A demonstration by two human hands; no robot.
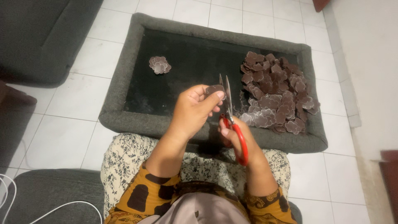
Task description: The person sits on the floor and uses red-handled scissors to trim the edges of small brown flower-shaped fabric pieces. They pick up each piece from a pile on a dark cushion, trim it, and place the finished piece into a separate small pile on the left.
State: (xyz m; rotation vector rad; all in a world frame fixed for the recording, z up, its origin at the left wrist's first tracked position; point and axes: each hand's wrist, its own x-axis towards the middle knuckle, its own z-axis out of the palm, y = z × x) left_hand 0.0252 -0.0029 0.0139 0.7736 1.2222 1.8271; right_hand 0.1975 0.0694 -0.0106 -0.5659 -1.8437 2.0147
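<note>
Head view: brown flower-shaped cutout point(214, 89) pinched between thumb and fingers of left hand point(195, 110), raised above near rim of padded tray point(124, 79). Red-handled scissors point(232, 120) gripped in right hand point(238, 137), fingers through the loops, blades upright and only slightly parted, tips just beside the cutout's right edge. Judged as trimming in progress — one piece at the blades, cut not yet finished. Next move probably calls for turning the cutout against the blades, keeping the left thumb clear of the edge.

Outward now: big heap of brown flower cutouts point(275, 93) piled along right side of tray, spilling toward near right corner. Small cluster of paler cutouts point(159, 65) sitting alone toward far left part of tray, well apart from the heap. Dark tray floor between them. Tray resting on white tiled floor point(74, 95). Patterned cloth point(124, 159) across the lap below the hands. Grey cushion point(41, 37) at far left, white cable point(12, 195) at lower left. Nothing between the hands and either pile.
</note>
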